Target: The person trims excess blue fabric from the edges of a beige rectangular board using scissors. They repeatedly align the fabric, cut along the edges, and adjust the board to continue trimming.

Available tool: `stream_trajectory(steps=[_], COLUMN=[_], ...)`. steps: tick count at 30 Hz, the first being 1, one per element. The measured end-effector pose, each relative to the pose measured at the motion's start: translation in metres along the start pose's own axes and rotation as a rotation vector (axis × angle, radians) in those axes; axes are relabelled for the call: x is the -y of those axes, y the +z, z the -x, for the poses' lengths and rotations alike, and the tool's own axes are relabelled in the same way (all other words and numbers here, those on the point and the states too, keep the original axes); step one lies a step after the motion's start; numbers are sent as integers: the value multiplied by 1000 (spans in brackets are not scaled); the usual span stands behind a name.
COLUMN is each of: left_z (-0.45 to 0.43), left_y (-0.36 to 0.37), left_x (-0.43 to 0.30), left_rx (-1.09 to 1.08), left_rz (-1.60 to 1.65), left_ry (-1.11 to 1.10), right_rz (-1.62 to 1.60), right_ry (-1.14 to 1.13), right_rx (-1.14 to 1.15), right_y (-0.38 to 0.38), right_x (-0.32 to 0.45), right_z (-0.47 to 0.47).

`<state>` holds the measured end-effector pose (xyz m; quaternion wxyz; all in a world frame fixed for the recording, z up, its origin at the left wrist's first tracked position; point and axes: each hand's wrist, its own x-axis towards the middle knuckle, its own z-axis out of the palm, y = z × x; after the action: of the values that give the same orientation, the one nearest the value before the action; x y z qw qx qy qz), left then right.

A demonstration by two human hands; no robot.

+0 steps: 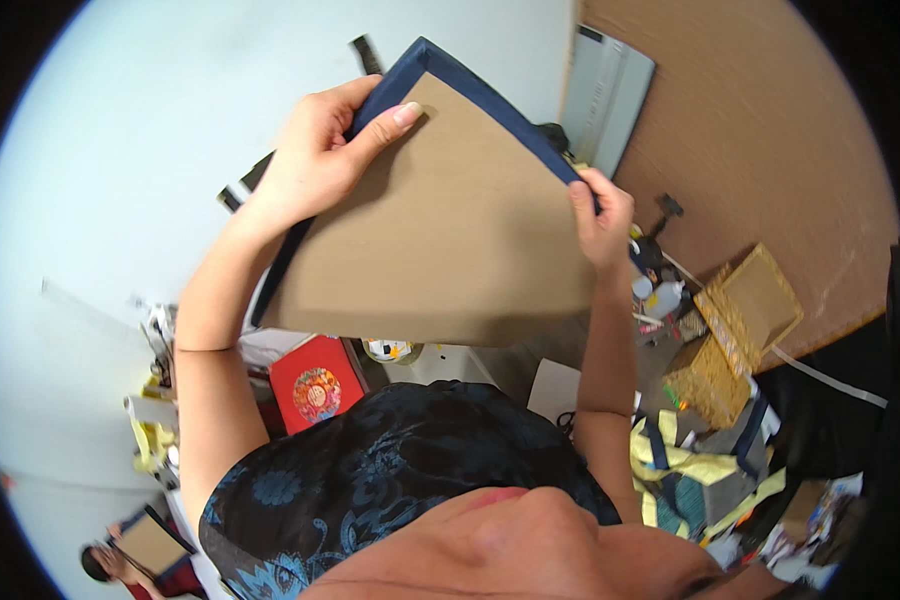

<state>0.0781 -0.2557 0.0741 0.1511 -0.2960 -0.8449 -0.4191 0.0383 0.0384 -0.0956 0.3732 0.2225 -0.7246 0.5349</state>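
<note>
A large tan board with a dark blue folded border (450, 225) is held up before me, one corner pointing to the top of the view. My left hand (330, 146) grips its upper left edge, the thumb flat on the tan face and the fingers behind the blue border. On the right edge, my right hand (604, 217) pinches the border between thumb and fingers. The board's far side is hidden, and so are the fingertips behind it.
A gold patterned box (709, 382) with an open lid stands at the right, near bottles. Below lie yellow and blue strips (682, 457). A red box (317, 386) and a white sheet (553, 390) lie under the board. At the lower left, another person (105, 562) appears beside a similar board.
</note>
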Motion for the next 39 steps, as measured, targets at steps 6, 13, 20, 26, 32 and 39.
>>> stream_trajectory(steps=[6,13,20,26,32,39], left_z=[71,134,169,185,188,192], left_y=[-5,77,146,154,159,152], left_x=[103,221,290,314,310,308], left_rx=[-301,-437,-564,-592,-595,-626], left_rz=[383,886,1020,893,902,1023], left_ry=[96,-140,-264,-335,-308,-259], right_rz=[381,421,513,614,370,582], right_ry=[-59,-264,-212,-176,-238,-311], right_rx=[152,321,482,598,537,600], right_y=[36,62,83,99,192,249], right_x=[36,-26,-72,-78,-17,-22], right_z=[-5,25,67,77,80,108])
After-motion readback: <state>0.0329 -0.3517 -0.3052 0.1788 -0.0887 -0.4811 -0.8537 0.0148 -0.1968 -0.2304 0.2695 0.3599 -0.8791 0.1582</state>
